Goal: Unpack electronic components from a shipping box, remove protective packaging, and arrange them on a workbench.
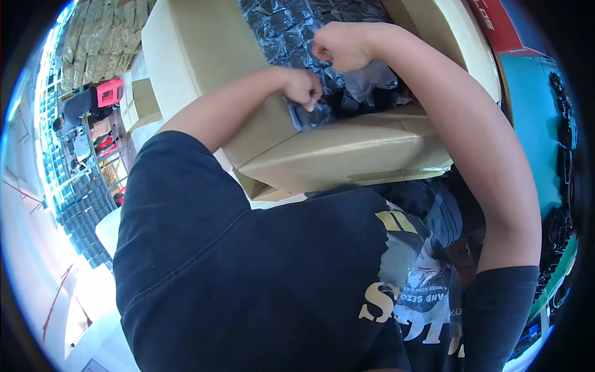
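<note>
Both arms reach into a large open cardboard box point(347, 154) in front of me. Dark items wrapped in shiny clear plastic point(282, 37) are packed in rows inside it. My left hand point(302, 88) is closed in a pinch at the near left of the contents, its fingertips on a clear plastic bag point(315, 116) with something dark in it. Farther in and to the right, my right hand point(347, 48) is curled closed above the packed items; what its fingers hold, if anything, is hidden. Crumpled translucent plastic point(369, 84) lies just below my right wrist.
The box's left flap point(207, 49) stands outward, and the near flap folds toward my body. At the right, a teal surface point(530, 118) carries black cables beside a red box point(505, 28). Far left, another person point(77, 106) is near a red stool point(110, 92) and stacked wrapped packages.
</note>
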Available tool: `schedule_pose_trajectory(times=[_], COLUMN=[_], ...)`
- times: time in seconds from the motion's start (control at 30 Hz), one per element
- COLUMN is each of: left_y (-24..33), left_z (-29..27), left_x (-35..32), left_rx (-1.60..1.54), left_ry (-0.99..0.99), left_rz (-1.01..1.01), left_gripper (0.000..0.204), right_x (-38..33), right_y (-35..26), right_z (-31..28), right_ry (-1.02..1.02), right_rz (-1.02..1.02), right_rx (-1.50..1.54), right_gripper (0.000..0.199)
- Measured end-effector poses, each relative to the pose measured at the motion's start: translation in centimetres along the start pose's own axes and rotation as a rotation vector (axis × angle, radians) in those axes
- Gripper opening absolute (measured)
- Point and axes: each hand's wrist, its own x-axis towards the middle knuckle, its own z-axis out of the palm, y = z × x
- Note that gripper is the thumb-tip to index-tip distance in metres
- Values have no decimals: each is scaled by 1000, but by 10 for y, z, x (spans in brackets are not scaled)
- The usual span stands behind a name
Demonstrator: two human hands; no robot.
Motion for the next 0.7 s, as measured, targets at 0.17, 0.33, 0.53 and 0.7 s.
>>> schedule_pose_trajectory(times=[0.17,0.33,0.53,0.7], left_y=[-24,19,7,27], left_z=[11,-33,-17,-19], left_x=[-3,-18,-3,10], left_rx=[-556,-807,-1097,-859], left_ry=[260,131,153,312], left_rz=[46,-242,-29,-451], left_gripper=[11,13,15,17], right_x=[-9,-24,-16,-11], right_y=[-22,-17,-12,-18], right_z=[-2,5,28,30], right_ry=[-165,-16,78,98], right_rz=[147,-68,-132,-106], right_rx=[222,70,167,194], right_gripper=[11,14,19,16])
